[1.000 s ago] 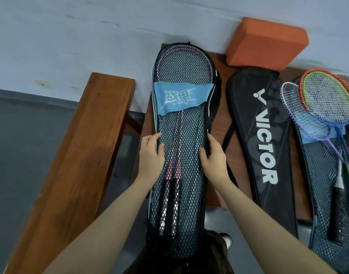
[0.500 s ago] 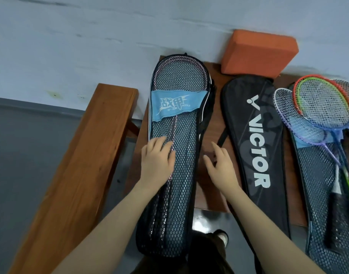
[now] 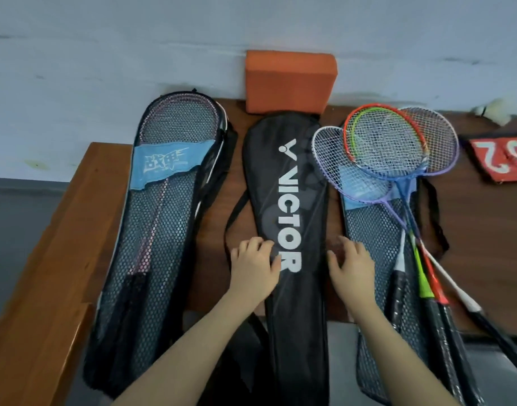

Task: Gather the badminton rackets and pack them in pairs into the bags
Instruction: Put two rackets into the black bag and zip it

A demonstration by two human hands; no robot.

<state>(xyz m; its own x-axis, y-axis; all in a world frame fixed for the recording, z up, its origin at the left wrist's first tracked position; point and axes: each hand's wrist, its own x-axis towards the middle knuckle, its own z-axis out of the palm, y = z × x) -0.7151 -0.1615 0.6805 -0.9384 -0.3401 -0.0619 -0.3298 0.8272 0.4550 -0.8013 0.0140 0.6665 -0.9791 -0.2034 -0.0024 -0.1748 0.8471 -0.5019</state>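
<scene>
**Both hands flank the black Victor bag at mid-frame**

The left hand (image 3: 256, 266) lies on the left edge of the black Victor bag (image 3: 289, 206), fingers loosely spread and slightly bent over the fabric, gripping nothing that can be made out. The right hand (image 3: 352, 266) rests at the bag's right edge, fingers relaxed and a little apart, beside the bare strip of wood between this bag and the next.

The brown wooden surface (image 3: 480, 230) runs across the centre and right of the frame, its near edge crossing the lower part; all three bags overhang that edge toward the viewer. At centre left, the filled mesh bag (image 3: 163, 230) with a blue label holds a pair of pink-framed rackets, its left side lying along the surface's left border, next to a lighter wooden bench (image 3: 55, 259) at lower left.

Right of centre, a second mesh bag (image 3: 377, 238) lies flat with loose rackets (image 3: 398, 150) stacked on top, heads overlapping toward the wall, handles fanning to the lower right past the surface's edge.

An orange block (image 3: 289, 80) stands against the wall at top centre, touching the Victor bag's tip. A red numbered card (image 3: 503, 155) and a shuttlecock (image 3: 494, 114) sit at the far right, with bare wood between them and the rackets.
</scene>
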